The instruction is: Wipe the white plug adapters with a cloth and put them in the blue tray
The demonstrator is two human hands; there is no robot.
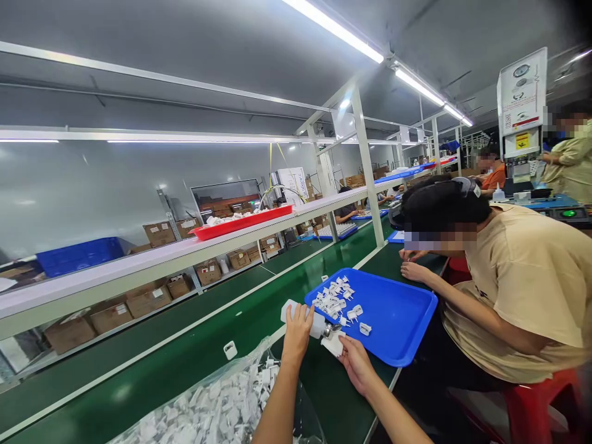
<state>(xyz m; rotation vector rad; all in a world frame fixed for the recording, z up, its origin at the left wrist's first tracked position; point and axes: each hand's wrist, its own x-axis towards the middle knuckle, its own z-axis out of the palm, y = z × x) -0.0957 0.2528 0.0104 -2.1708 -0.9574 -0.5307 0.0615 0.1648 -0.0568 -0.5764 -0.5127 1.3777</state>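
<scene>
My left hand (298, 330) is wrapped round a white plastic bottle (289, 310), tilted on its side with its metal tip (332, 328) pointing right. In my right hand (355, 364), a flat white piece (332, 344), perhaps a cloth, is pinched between thumb and fingers right below the bottle's tip. Whether the two touch I cannot tell. Just beyond the hands lies a blue tray (393, 314) with several white plug adapters (333, 297) heaped on its left side. To the left of my forearms, a clear plastic bag (208, 401) is full of small white plastic parts.
One loose white part (230, 350) lies on the green conveyor belt (185, 351). A raised shelf (139, 262) carries a red tray (245, 223) of white parts. A co-worker (522, 265) sits close on the right, on a red stool (541, 407).
</scene>
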